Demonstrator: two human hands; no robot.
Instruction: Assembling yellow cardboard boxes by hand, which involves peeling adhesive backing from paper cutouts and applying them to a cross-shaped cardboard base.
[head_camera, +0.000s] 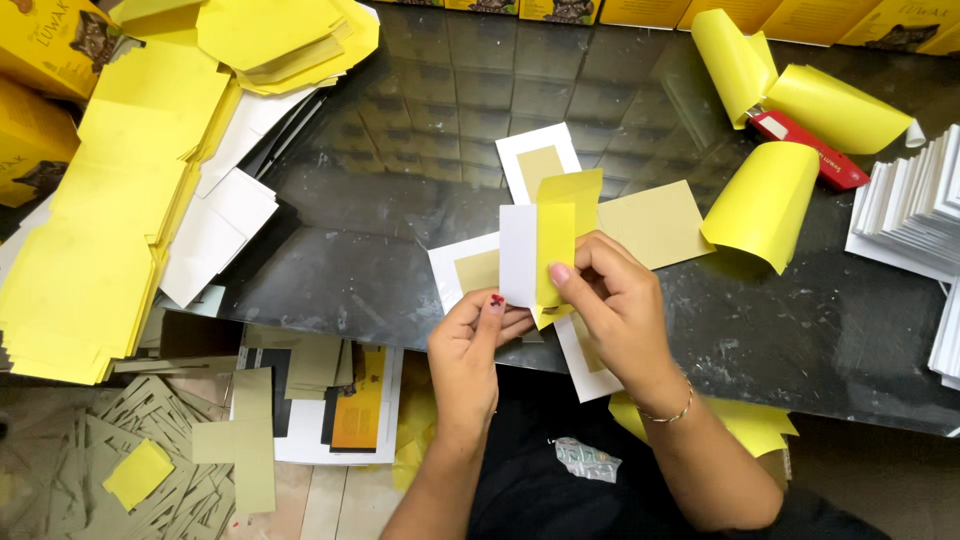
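Both hands share one grip on a small white card with a yellow paper strip (540, 255) laid over it, held upright just above the near edge of the dark glossy bench (400, 170). On the right hand (615, 300), thumb and fingertips pinch the yellow strip against the card from the right side; a thin bracelet circles that wrist. The left hand (475, 340) pinches the card's lower left corner from below, its thumbnail showing a small red mark. Directly beneath the held card, flat on the bench, lie white cards with olive-tan rectangles glued at their centres (535, 160), and a plain olive-tan rectangular card (655, 225) rests just to the right of them, partly behind the right hand. Farther right, several curled sheets of yellow paper (770, 205) stand on the bench, and a red stapler-like tool (815, 155) lies between them. At the far right edge sits a stepped stack of white cards (915, 205). Along the left, a large heap of flat yellow and white sheets (120, 200) overhangs the bench. Below the bench edge, on the floor, olive card offcuts (160, 440) lie scattered.
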